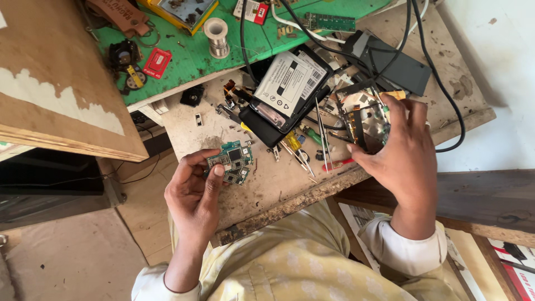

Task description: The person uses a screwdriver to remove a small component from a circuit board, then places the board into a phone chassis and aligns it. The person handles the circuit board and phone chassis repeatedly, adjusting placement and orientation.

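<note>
Left hand (192, 192) pinches a small green circuit board (231, 161) between thumb and fingers, held at the near edge of the table (267, 195). Right hand (404, 150) is curled around a stripped phone frame (365, 122) with loose ribbon parts, fingers closed on it. Between the hands lie tweezers (322, 134) and small screwdrivers (298, 147). Behind these rests a black phone body with its white-labelled battery (287, 83) exposed. Black cables (440, 83) cross the table beyond the right hand. Farther back, a solder spool (216, 36) stands on a green mat (189, 56).
</note>
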